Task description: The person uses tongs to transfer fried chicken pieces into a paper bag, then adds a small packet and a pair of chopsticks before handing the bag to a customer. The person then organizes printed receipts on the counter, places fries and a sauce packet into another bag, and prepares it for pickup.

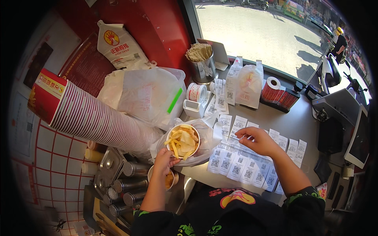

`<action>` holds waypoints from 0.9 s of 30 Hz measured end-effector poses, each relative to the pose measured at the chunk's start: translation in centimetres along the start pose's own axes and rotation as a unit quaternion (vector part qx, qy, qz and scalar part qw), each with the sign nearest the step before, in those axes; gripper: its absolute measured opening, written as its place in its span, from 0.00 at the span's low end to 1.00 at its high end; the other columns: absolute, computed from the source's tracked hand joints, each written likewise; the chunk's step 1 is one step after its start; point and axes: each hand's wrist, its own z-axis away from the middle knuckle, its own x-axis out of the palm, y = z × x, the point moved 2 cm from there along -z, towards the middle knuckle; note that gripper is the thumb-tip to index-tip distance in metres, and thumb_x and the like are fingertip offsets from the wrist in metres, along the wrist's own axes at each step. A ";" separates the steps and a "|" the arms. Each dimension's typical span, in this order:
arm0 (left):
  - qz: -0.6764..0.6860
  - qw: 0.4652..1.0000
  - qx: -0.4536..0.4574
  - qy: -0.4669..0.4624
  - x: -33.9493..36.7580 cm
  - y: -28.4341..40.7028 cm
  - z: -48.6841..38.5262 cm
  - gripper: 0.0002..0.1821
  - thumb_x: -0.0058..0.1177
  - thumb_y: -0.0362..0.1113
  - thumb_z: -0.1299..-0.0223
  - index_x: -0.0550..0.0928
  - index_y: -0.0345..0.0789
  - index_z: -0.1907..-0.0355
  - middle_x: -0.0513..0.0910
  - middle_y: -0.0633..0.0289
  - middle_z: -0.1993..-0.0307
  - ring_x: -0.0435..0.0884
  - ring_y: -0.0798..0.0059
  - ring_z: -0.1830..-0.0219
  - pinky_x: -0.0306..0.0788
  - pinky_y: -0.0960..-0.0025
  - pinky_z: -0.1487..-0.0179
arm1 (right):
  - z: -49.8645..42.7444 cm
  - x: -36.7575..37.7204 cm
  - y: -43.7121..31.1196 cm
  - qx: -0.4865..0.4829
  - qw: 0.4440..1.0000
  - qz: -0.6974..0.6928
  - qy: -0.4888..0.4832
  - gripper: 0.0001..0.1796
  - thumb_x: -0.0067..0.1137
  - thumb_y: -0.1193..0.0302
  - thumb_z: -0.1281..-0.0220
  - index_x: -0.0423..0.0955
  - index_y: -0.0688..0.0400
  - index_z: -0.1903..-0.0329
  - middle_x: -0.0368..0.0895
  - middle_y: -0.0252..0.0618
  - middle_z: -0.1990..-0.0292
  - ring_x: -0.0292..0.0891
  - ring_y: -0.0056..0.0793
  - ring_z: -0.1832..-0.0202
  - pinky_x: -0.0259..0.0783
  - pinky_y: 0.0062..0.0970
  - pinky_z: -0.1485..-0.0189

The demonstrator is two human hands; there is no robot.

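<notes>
My left hand point(166, 161) is at the near left edge of a paper tub of French fries point(177, 142), its fingers against the tub's lower side. Pale flat pieces lie on top of the fries. Around the tub spreads a thin white plastic bag point(206, 129), crumpled and open. To the right, my right hand point(253, 139) hovers over rows of printed receipts point(236, 169) with nothing visible in it, its fingers slightly curled and apart. A second paper tub point(176, 177) with fried food stands below my left forearm, partly hidden by it.
A long stack of nested paper tubs point(100, 115) leans at left above several metal shakers point(133, 169). Behind stand a metal canister of wooden sticks point(203, 67), a tape roll point(196, 93), a packed bag point(249, 85) and a box holding a label roll point(274, 91). A monitor point(358, 135) stands right.
</notes>
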 end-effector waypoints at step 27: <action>0.004 0.999 -0.012 -0.045 -0.9 -0.7 -1.0 0.04 0.45 0.24 0.46 0.70 0.32 0.66 0.76 0.61 0.73 0.79 0.73 0.77 0.80 0.71 0.72 | -33.0 -4.9 -2.7 -0.023 0.906 0.129 0.403 0.14 0.69 0.61 0.56 0.83 0.57 0.70 0.79 0.38 0.73 0.76 0.30 0.70 0.70 0.28 0.65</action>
